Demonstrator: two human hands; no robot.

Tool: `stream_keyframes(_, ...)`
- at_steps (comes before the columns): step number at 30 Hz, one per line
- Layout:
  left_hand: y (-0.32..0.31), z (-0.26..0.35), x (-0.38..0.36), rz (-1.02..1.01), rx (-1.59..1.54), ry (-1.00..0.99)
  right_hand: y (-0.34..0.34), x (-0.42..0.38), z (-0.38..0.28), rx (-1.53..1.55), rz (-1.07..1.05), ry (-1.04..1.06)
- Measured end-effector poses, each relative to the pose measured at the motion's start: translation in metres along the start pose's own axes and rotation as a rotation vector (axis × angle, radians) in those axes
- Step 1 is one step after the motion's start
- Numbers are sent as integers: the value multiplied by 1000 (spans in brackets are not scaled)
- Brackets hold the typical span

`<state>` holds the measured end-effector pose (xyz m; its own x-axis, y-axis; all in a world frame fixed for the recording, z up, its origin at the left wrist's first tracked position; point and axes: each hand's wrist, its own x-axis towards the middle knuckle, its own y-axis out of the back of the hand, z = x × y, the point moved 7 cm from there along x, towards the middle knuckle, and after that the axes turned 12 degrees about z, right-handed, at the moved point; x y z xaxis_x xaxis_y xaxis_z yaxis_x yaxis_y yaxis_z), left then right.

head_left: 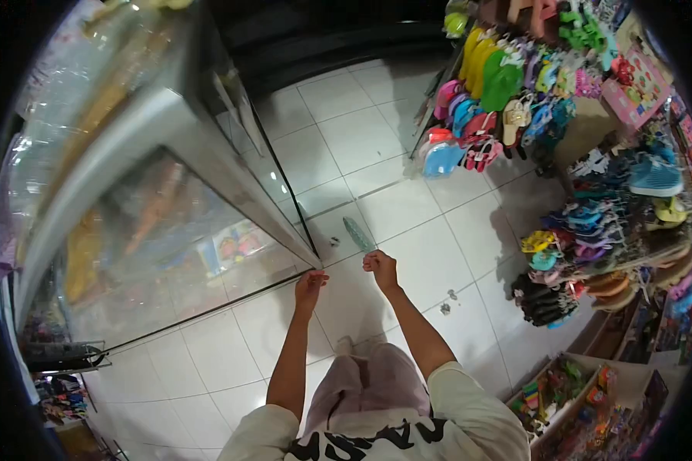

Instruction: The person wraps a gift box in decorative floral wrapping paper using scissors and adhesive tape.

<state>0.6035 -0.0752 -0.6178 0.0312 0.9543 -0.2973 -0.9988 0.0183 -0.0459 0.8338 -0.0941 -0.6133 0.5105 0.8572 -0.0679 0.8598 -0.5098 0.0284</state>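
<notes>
Both of my arms reach forward over a white tiled floor [407, 207]. My left hand [311, 286] is beside the lower corner of a grey-framed glass display case [184, 123], its fingers curled; whether anything is in them is too small to tell. To the right, my right hand [381, 269] is closed, fingertips together, and what it holds, if anything, cannot be made out. Just beyond it a narrow greenish object [357, 233] shows against the floor.
Racks of colourful sandals [480, 131] and small shoes [584, 223] stand on the right. Boxes of small goods [553, 392] are at the lower right. Dark bits [446, 309] lie on the tiles. Plastic-wrapped goods [77, 138] fill the left side.
</notes>
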Motion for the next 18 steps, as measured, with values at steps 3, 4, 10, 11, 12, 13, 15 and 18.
stream_keyframes(3,-15,-95,44,9,-68,-66,-30,29,115,76,-61,-243)
stream_keyframes(4,-23,-118,50,-49,-159,-85,-41,37,150,-7,-110,-246)
stream_keyframes(10,-32,-279,110,-187,174,-78,-100,101,309,-373,-140,348)
stream_keyframes(11,-29,-300,116,-229,260,-86,-109,111,335,-354,-126,349)
stream_keyframes(12,-26,-324,125,-272,252,-61,-115,124,357,-318,-91,326)
stream_keyframes(13,-25,-333,129,-341,261,-61,-122,137,374,-360,-60,388)
stream_keyframes(15,-16,-352,129,-476,269,-46,-134,154,396,-454,-5,503)
stream_keyframes(18,5,-357,129,-484,297,-37,-144,157,420,-403,-99,285)
